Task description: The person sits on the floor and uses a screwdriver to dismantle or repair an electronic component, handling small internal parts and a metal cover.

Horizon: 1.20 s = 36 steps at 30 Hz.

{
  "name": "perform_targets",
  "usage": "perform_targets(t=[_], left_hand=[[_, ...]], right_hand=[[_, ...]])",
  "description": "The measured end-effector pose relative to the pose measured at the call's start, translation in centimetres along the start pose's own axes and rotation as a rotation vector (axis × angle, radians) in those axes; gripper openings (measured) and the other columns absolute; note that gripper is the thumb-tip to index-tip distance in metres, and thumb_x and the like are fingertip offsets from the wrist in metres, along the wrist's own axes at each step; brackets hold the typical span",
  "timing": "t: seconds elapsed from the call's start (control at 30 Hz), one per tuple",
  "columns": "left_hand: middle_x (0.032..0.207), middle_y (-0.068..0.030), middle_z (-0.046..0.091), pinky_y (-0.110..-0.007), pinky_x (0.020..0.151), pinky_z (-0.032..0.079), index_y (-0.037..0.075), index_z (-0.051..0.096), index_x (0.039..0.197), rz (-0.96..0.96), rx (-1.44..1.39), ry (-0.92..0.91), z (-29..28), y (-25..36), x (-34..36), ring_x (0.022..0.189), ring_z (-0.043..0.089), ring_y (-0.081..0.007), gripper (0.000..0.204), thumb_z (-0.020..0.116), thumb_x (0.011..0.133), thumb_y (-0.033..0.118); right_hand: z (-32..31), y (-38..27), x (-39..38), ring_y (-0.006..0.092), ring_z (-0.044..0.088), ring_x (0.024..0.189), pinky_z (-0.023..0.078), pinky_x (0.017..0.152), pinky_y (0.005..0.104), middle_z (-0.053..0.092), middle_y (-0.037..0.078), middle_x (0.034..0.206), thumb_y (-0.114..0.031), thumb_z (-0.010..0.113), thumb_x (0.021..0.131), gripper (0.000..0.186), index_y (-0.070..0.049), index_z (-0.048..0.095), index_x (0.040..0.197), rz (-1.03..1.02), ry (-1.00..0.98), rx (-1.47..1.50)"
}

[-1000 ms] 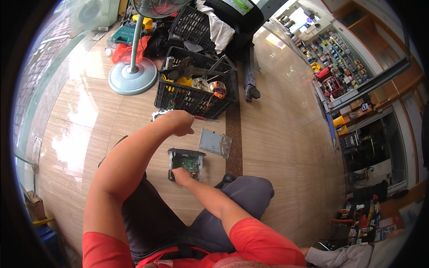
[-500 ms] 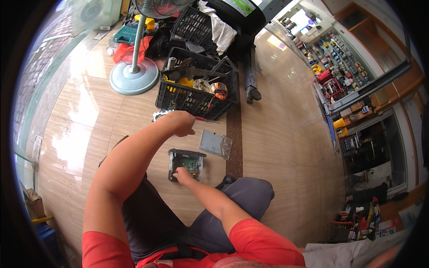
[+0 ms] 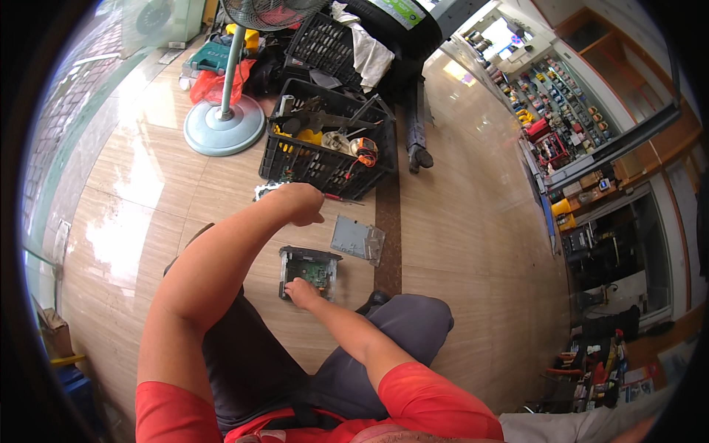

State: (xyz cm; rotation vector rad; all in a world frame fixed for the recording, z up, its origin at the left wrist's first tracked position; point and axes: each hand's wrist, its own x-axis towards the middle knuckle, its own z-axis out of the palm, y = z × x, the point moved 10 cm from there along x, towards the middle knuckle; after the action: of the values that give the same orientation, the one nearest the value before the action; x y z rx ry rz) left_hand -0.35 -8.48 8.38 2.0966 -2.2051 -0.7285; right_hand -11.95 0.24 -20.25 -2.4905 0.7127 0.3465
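On the floor before my crossed legs stands a small black electronics housing (image 3: pixel 310 253), opened at the top. A green circuit board (image 3: pixel 318 274) shows inside. My right hand (image 3: pixel 302 292) is closed at the near left corner of the housing, its fingertips on the wall. My left hand (image 3: pixel 301 203) is raised above the floor beyond the housing, its fingers curled; anything inside them is hidden. Beside it a screwdriver with a red handle (image 3: pixel 336 197) lies by the crate. A grey metal cover plate (image 3: pixel 353 236) lies right of the housing. A white-edged part (image 3: pixel 264 190) shows partly behind my left wrist.
A black plastic crate (image 3: pixel 325 166) of tools, with an orange meter (image 3: pixel 364 151) on top, stands just ahead. Left of it is the round fan base (image 3: pixel 224 127). A dark jack-like bar (image 3: pixel 417 136) lies to the right. Stocked shelves (image 3: pixel 557 111) line the far right.
Both hands stay nearly where they were. The whole view has shifted very slightly; the housing, the plate and the crate have not visibly moved on the floor.
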Motion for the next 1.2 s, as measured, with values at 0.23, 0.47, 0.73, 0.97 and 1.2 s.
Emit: perform_targets(t=[0.23, 0.47, 0.73, 0.97, 1.2], left_hand=[[0.104, -0.0173, 0.068, -0.043, 0.087, 0.051, 0.001, 0.069, 0.101, 0.016, 0.000, 0.017, -0.1, 0.2, 0.3, 0.102, 0.063, -0.0345, 0.039, 0.066, 0.085, 0.037], [0.095, -0.0192, 0.068, -0.044, 0.082, 0.051, 0.000, 0.069, 0.091, 0.047, -0.002, 0.070, 0.1, -0.3, 0.1, 0.093, 0.065, -0.0364, 0.039, 0.064, 0.085, 0.038], [0.092, -0.0191, 0.068, -0.044, 0.081, 0.052, 0.001, 0.070, 0.090, 0.065, -0.011, 0.086, -0.4, 0.1, -0.1, 0.091, 0.065, -0.0363, 0.037, 0.065, 0.085, 0.038], [0.091, -0.0194, 0.068, -0.044, 0.080, 0.052, 0.001, 0.070, 0.088, 0.065, -0.010, 0.081, -0.5, 0.2, 0.2, 0.090, 0.065, -0.0366, 0.038, 0.064, 0.085, 0.039], [0.091, -0.0195, 0.068, -0.044, 0.080, 0.052, 0.000, 0.069, 0.088, 0.053, -0.008, 0.070, -0.2, -0.4, 0.1, 0.090, 0.065, -0.0366, 0.039, 0.063, 0.085, 0.039]], right_hand=[[0.1, 1.1, 0.5, 0.0376, 0.063, 0.090, 0.051, 0.081, 0.0447, 0.065, 0.022, 0.095, -0.026, 0.061, 0.087, 0.023, -0.006, 0.069, 0.096, 0.035, 0.054, 0.150], [-0.2, 1.3, 0.5, 0.0373, 0.065, 0.087, 0.051, 0.075, 0.0447, 0.067, 0.021, 0.093, -0.032, 0.067, 0.083, 0.030, -0.002, 0.068, 0.089, 0.198, -0.056, 0.143], [0.2, 0.2, 0.7, 0.0386, 0.064, 0.087, 0.051, 0.077, 0.0484, 0.066, 0.021, 0.087, -0.024, 0.062, 0.087, 0.019, -0.005, 0.066, 0.089, 0.094, -0.020, -0.029], [0.0, 1.6, 0.4, 0.0371, 0.061, 0.094, 0.050, 0.085, 0.0441, 0.064, 0.019, 0.095, -0.018, 0.059, 0.087, 0.019, -0.010, 0.069, 0.100, 0.055, 0.117, 0.087], [0.5, 1.2, 1.1, 0.0373, 0.062, 0.093, 0.050, 0.085, 0.0439, 0.065, 0.020, 0.095, -0.022, 0.058, 0.087, 0.023, -0.007, 0.070, 0.100, 0.063, 0.100, 0.119]])
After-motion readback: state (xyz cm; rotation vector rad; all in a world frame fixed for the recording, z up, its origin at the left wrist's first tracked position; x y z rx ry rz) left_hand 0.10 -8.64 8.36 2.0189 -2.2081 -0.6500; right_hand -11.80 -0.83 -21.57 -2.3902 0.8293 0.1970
